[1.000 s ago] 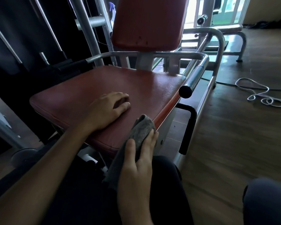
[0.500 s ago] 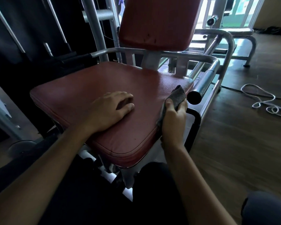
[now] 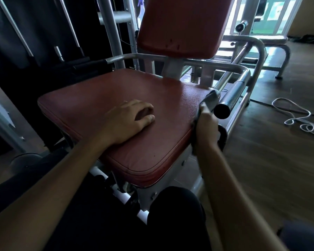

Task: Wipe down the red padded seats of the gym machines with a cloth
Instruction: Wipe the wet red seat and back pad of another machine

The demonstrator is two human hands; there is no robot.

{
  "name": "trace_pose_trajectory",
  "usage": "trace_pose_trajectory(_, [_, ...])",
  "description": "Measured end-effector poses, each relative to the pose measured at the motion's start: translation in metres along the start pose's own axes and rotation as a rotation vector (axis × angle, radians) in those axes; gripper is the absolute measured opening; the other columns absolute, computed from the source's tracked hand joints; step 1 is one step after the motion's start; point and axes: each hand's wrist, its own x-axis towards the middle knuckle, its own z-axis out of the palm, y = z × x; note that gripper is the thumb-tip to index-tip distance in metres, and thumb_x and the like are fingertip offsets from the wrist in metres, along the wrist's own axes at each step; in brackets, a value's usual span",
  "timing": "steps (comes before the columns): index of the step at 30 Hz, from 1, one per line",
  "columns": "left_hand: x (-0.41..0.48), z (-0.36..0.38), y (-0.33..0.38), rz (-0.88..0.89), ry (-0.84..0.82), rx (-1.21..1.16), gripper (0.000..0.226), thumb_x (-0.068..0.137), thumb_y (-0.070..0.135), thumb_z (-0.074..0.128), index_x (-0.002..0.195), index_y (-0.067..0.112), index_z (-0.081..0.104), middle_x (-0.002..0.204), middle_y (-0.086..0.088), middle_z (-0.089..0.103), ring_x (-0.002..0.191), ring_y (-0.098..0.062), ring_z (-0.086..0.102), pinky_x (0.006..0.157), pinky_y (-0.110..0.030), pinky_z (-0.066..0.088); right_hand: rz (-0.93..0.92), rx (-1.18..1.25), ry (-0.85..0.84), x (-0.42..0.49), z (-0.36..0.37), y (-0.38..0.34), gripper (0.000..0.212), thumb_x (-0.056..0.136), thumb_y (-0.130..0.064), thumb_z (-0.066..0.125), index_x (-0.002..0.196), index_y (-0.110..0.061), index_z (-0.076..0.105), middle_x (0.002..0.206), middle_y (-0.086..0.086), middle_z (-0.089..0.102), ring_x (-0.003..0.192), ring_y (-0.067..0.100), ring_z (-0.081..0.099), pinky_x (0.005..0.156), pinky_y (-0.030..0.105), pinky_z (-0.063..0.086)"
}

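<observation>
Right hand (image 3: 206, 127) clenched on cloth (image 3: 209, 102) at seat (image 3: 101, 98) side edge; unwiped top lies leftward. Left hand (image 3: 130, 120) flat, released, bracing seat.

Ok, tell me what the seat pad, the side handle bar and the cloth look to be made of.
Seat pad: red vinyl or leatherette, judging by its pebbled grain, soft sheen and stitched piping at the edge. Side handle bar: polished metal tube, bright and reflective, with a dark end cap, probably rubber or plastic. Cloth: grey soft fabric, matte and folding limply in the right hand; weave unclear.
</observation>
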Motion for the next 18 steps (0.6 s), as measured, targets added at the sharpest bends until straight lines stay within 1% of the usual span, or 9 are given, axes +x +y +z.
trace_pose_trajectory(1, [0.001,0.0,0.0,0.001,0.001,-0.005,0.042,0.097,0.051,0.047,0.137,0.038,0.049,0.143,0.016,0.047,0.131,-0.012,0.041,0.108,-0.041,0.035,-0.029,-0.027,0.028,-0.025,0.002,0.008,0.039,0.097,-0.041,0.047,0.126,-0.017,0.058,0.117,0.004,0.066,0.103,0.014,0.063,0.09,0.028,0.045])
trace_pose_trajectory(2, [0.001,0.001,-0.001,0.003,0.002,-0.008,0.042,0.096,0.051,0.048,0.136,0.039,0.049,0.142,0.016,0.048,0.13,-0.012,0.042,0.108,-0.041,0.035,-0.045,-0.044,0.027,-0.055,0.005,0.015,0.056,0.096,-0.044,0.045,0.148,-0.024,0.039,0.147,0.0,0.048,0.133,0.013,0.047,0.109,0.033,0.036])
trace_pose_trajectory(3, [0.0,0.002,-0.002,0.005,0.006,-0.01,0.042,0.096,0.052,0.048,0.136,0.038,0.049,0.141,0.016,0.048,0.13,-0.013,0.042,0.107,-0.04,0.035,-0.043,-0.038,-0.003,-0.09,0.008,0.022,0.064,0.097,-0.046,0.043,0.156,-0.031,0.022,0.161,-0.009,0.026,0.146,0.007,0.026,0.119,0.032,0.023])
trace_pose_trajectory(5, [0.0,0.002,-0.003,0.007,0.016,-0.007,0.042,0.096,0.052,0.049,0.136,0.038,0.05,0.141,0.015,0.049,0.129,-0.013,0.043,0.107,-0.04,0.036,-0.046,0.006,-0.094,-0.154,0.011,0.032,0.067,0.097,-0.05,0.043,0.152,-0.049,0.005,0.159,-0.032,-0.001,0.143,-0.015,0.004,0.116,0.013,0.011])
trace_pose_trajectory(7, [0.0,0.003,-0.002,0.005,0.016,-0.002,0.042,0.097,0.053,0.048,0.136,0.038,0.05,0.143,0.015,0.048,0.131,-0.014,0.042,0.108,-0.042,0.035,-0.033,0.021,-0.16,-0.187,0.01,0.039,0.064,0.09,-0.055,0.041,0.139,-0.061,0.0,0.151,-0.045,-0.011,0.136,-0.027,-0.003,0.106,0.0,0.006])
trace_pose_trajectory(9, [-0.001,0.003,-0.001,-0.008,0.013,0.0,0.043,0.096,0.052,0.048,0.137,0.038,0.049,0.144,0.015,0.047,0.132,-0.014,0.041,0.109,-0.039,0.034,-0.033,-0.014,-0.172,-0.169,0.007,0.04,0.064,0.097,-0.05,0.042,0.145,-0.053,-0.001,0.156,-0.037,-0.01,0.14,-0.021,-0.003,0.11,0.002,0.004])
trace_pose_trajectory(12, [0.0,0.002,0.001,-0.01,0.013,0.006,0.043,0.096,0.052,0.047,0.137,0.038,0.049,0.145,0.015,0.047,0.132,-0.014,0.041,0.107,-0.038,0.033,-0.004,-0.055,-0.098,-0.116,0.004,0.021,0.068,0.101,-0.045,0.045,0.158,-0.032,0.01,0.164,-0.019,0.004,0.148,-0.003,0.008,0.119,0.019,0.01])
trace_pose_trajectory(14, [-0.001,0.002,0.001,-0.016,0.012,0.0,0.044,0.096,0.055,0.047,0.136,0.038,0.05,0.144,0.016,0.047,0.131,-0.014,0.042,0.108,-0.039,0.034,-0.002,-0.037,-0.107,-0.121,0.0,0.021,0.063,0.102,-0.041,0.043,0.157,-0.033,0.013,0.163,-0.021,0.007,0.146,-0.008,0.009,0.108,0.008,0.012])
trace_pose_trajectory(18, [-0.001,0.002,-0.001,-0.013,0.009,-0.027,0.057,0.085,0.067,0.038,0.134,0.04,0.051,0.141,0.017,0.049,0.128,-0.012,0.045,0.109,-0.045,0.036,0.012,-0.032,-0.197,-0.161,-0.01,0.034,0.066,0.1,-0.037,0.045,0.156,-0.037,0.011,0.159,-0.032,0.0,0.118,-0.042,0.002,0.083,-0.016,0.01])
